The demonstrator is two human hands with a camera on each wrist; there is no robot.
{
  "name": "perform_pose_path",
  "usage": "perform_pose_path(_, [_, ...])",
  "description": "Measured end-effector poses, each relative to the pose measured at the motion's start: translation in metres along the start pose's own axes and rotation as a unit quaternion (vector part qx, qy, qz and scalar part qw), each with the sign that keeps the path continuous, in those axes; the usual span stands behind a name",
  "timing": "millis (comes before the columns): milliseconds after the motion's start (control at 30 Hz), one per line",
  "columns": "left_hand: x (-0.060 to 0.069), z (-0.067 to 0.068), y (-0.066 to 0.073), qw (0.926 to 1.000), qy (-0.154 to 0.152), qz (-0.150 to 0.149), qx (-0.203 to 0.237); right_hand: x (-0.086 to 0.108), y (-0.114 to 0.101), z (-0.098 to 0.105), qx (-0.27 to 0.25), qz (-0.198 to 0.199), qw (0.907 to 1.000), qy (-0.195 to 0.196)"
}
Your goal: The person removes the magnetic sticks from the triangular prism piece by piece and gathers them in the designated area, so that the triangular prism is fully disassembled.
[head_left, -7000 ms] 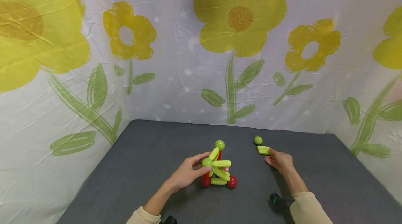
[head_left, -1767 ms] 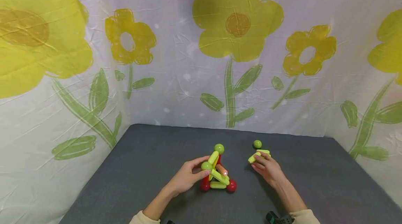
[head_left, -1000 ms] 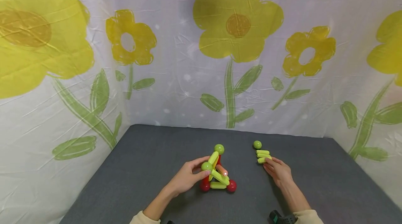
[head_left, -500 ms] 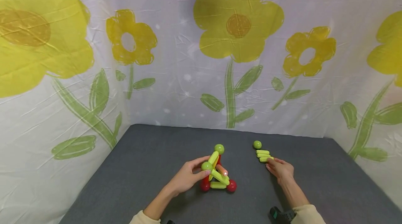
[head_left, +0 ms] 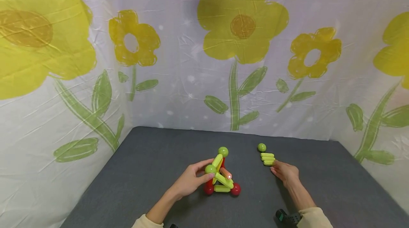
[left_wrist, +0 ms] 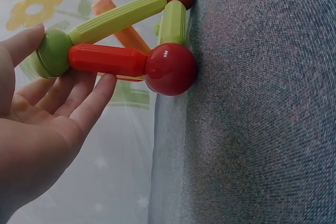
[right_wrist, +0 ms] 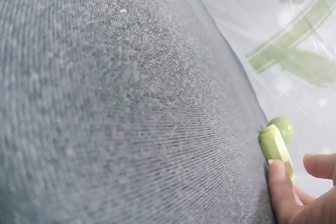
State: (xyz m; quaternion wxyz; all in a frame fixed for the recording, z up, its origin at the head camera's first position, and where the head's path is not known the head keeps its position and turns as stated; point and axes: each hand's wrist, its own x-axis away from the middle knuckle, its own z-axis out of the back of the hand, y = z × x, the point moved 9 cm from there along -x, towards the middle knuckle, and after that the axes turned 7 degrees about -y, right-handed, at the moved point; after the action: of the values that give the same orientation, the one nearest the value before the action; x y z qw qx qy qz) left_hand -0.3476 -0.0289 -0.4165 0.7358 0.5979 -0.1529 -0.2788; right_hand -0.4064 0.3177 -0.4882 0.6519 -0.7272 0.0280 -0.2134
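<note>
My left hand [head_left: 189,181] holds a green ball [head_left: 210,169] at one corner of a frame of rods and balls, its thumb and fingers round it. In the left wrist view, a red rod [left_wrist: 107,59] joins that ball to a red ball [left_wrist: 171,70] on the table. Another green ball [head_left: 223,151] tops the frame's back, and an orange rod [head_left: 225,173] slants inside. At the right, three yellow-green rods [head_left: 267,158] lie side by side. My right hand [head_left: 287,175] has a fingertip on the nearest one; in the right wrist view its thumb is raised off the rod [right_wrist: 273,142].
A loose green ball [head_left: 262,147] lies just behind the three rods. The dark grey table [head_left: 153,157] ends at a pale cloth [head_left: 179,96] printed with yellow flowers, which stands behind it and at both sides.
A rod that stuck out from the held green ball now lies in front of the other two. My right hand carried it there, lined it up and loosened its hold. My left hand has barely moved.
</note>
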Motion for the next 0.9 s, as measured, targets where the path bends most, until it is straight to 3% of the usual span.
perform_pose_path(167, [0.001,0.001,-0.002,1.0,0.002,0.007,0.002,0.001,0.0,-0.004,-0.005,0.007,0.9996,-0.028])
perform_pose_path(400, [0.001,0.0,-0.002,0.9999,0.001,0.009,0.007,0.0,0.003,-0.002,-0.011,0.004,0.9997,-0.021])
perform_pose_path(633, [0.0,0.0,0.001,1.0,0.001,0.007,0.002,0.014,-0.008,-0.002,-0.032,0.025,0.999,-0.016])
perform_pose_path(733, [0.0,0.0,0.001,1.0,0.002,0.008,0.001,0.019,-0.015,-0.01,-0.046,0.035,0.997,-0.051])
perform_pose_path(900, [0.0,0.0,0.0,0.9999,0.0,0.013,-0.001,0.024,-0.02,-0.037,-0.076,0.038,0.9836,-0.159])
